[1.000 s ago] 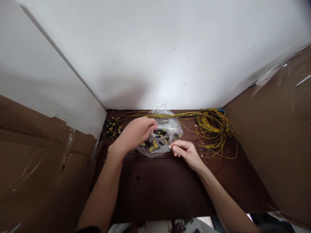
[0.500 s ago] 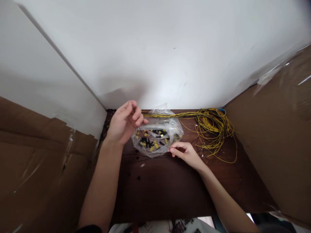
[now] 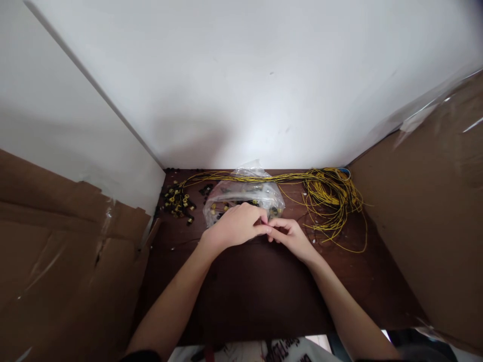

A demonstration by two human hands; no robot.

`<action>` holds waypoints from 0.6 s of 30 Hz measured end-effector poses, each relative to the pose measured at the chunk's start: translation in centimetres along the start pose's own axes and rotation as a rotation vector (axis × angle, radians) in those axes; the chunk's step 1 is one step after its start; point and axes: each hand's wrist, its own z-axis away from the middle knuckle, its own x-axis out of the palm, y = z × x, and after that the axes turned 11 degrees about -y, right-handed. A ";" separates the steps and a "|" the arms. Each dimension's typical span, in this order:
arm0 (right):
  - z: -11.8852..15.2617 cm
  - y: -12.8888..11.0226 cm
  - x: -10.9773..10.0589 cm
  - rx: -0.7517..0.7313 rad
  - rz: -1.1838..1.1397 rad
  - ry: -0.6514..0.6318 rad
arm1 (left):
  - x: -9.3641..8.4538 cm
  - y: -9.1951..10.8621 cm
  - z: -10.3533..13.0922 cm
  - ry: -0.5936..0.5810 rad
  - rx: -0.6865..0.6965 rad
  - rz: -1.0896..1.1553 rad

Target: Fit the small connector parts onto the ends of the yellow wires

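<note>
Over the front of a clear plastic bag (image 3: 272, 193), my left hand (image 3: 239, 224) is bent inward with thumb and fingers pinched together. My right hand (image 3: 292, 240) meets it fingertip to fingertip, its thumb and forefinger closed on a thin dark wire, of which little shows between the hands. What the left fingers pinch is hidden. Inside the bag are small yellow and black pieces (image 3: 214, 206), partly covered by the left hand.
Yellow and black wires (image 3: 332, 196) lie coiled at the right and stretch leftward across the bag to a cluster of small yellow-and-black connectors (image 3: 177, 198). Cardboard walls (image 3: 426, 201) flank the dark brown tabletop (image 3: 264, 296); a white wall (image 3: 241, 90) stands behind.
My left hand has come down and to the right, from raised and partly open to pinching against the right fingertips. My right hand has barely moved. The connector cluster at left is uncovered.
</note>
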 end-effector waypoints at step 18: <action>0.2 0.4 -1.0 0.027 0.011 -0.046 | -5.1 -1.5 4.0 0.043 0.077 0.335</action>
